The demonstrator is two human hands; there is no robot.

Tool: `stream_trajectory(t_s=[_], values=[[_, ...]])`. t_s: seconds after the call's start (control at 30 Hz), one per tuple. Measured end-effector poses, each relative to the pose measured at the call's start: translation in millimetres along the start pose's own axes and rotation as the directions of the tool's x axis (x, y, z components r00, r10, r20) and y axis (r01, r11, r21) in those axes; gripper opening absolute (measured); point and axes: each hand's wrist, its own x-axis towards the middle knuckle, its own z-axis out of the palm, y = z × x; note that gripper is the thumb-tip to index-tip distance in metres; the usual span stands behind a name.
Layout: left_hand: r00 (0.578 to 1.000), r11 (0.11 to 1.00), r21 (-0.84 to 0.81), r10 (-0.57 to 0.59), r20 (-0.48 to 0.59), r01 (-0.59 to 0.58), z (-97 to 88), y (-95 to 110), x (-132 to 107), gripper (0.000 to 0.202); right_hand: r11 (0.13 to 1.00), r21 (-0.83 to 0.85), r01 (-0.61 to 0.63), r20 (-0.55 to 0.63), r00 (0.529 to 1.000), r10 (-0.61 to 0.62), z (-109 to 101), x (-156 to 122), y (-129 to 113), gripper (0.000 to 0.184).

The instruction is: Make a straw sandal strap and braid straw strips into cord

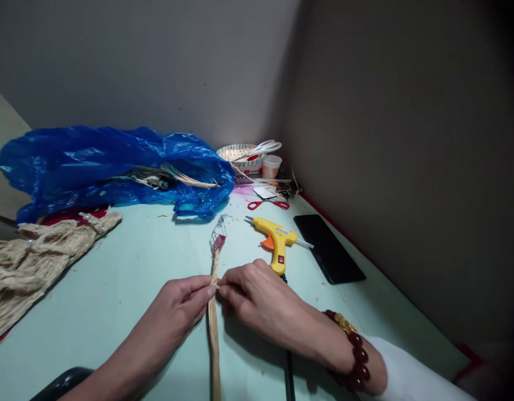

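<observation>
A pale straw braid [214,328] runs up the table toward a bent wire piece [220,227], joined there at a dark red patch [219,242]. My left hand [189,298] pinches the braid between thumb and fingers from the left. From the other side, my right hand [246,287] closes its thumb and fingertips on a short straw strand sticking out of the braid. The fingertips of both hands nearly meet. Just beyond my right hand lies a yellow glue gun [277,236] with an orange trigger, its nozzle pointing left.
A blue plastic bag [85,167] with straw strands spreads across the back. Woven straw pieces [43,262] lie at left. A black phone-like slab [329,249], red-handled scissors [268,205], a basket [235,150] and a paper cup [272,165] are at right and back.
</observation>
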Motion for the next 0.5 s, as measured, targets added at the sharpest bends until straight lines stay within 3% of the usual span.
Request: stream_trajectory(t_s=[0.07, 0.23, 0.33, 0.5], values=[[0.999, 0.999, 0.042, 0.014, -0.050, -0.012, 2.1, 1.2, -0.5, 0.021, 0.987, -0.157, -0.013, -0.009, 1.000, 0.011, -0.8, -4.4, -6.8, 0.033], [0.994, 0.996, 0.080, 0.048, -0.098, -0.041, 7.6, 6.0, -4.6, 0.030, 0.994, -0.105, 0.015, 0.087, 0.996, -0.006, 2.5, -12.2, -22.8, 0.024], [0.996, 0.998, 0.063, 0.024, -0.081, -0.018, 6.8, 3.4, -5.1, 0.030, 0.980, -0.197, 0.044, 0.100, 0.995, -0.024, 13.4, -14.8, -25.0, 0.017], [1.000, 0.999, 0.031, 0.009, -0.013, -0.008, 3.3, -0.5, -4.4, 0.040, 0.832, -0.496, 0.249, 0.221, 0.963, -0.156, 32.9, -17.0, -19.9, 0.022]])
